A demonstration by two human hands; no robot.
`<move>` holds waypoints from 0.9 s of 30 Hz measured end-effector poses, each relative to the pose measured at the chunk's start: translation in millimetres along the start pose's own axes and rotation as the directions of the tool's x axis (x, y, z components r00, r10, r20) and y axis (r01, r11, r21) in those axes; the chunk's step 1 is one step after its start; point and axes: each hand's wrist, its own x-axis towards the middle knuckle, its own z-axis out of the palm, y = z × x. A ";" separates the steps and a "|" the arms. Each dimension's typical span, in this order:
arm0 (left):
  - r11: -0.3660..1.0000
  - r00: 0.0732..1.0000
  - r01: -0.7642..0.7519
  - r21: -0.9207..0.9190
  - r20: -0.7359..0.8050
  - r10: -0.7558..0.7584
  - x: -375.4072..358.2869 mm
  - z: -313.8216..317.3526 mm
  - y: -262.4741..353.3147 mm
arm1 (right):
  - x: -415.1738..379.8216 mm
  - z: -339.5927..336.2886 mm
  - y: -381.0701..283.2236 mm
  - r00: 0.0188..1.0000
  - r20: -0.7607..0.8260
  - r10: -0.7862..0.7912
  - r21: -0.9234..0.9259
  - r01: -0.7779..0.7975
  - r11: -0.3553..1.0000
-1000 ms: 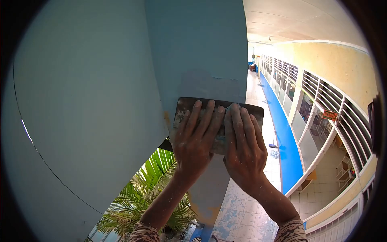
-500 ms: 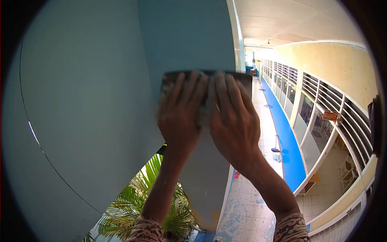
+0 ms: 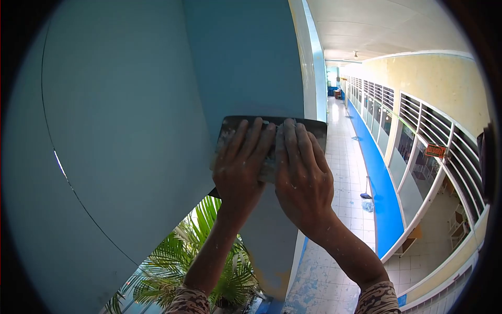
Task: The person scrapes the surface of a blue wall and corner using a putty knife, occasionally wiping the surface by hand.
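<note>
A dark sheet of sandpaper [image 3: 318, 127], dusted whitish in places, lies against the blue-grey wall column [image 3: 246, 63]. My left hand [image 3: 241, 162] presses on its left part with long, nearly straight fingers pointing up. On its right part, my right hand [image 3: 304, 162] presses in the same way, close beside the left. Pale dust coats the fingers and speckles both forearms. Both thumbs and the underside of the sheet are hidden, so I cannot see whether anything backs it.
A broad grey-blue wall [image 3: 115, 131] fills the left. Palm leaves [image 3: 204, 225] show below my left arm. To the right runs a tiled corridor [image 3: 340, 209] with a blue-painted lower wall [image 3: 384, 209], louvred windows, a red sign [image 3: 435, 150] and a dustpan [image 3: 365, 195].
Both hands and the sandpaper have moved down along the column, blurred before and sharper now. The view has shifted slightly, so the corridor appears a little further right.
</note>
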 end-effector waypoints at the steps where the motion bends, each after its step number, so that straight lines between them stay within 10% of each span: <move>1: 1.000 1.000 -0.003 0.004 -0.004 0.003 1.4 3.2 -2.6 | -0.9 -0.5 1.2 1.000 -0.009 -0.010 0.010 0.011 1.000; 24: 0.999 0.986 -0.029 0.038 -0.161 0.035 47.2 10.4 -25.7 | 57.8 4.1 11.1 0.979 -0.164 -0.120 -0.093 0.105 0.990; 27: 0.999 0.987 -0.046 0.014 -0.156 0.047 70.4 1.1 -41.2 | 91.1 -9.5 6.5 0.994 0.084 -0.068 -0.044 0.072 0.996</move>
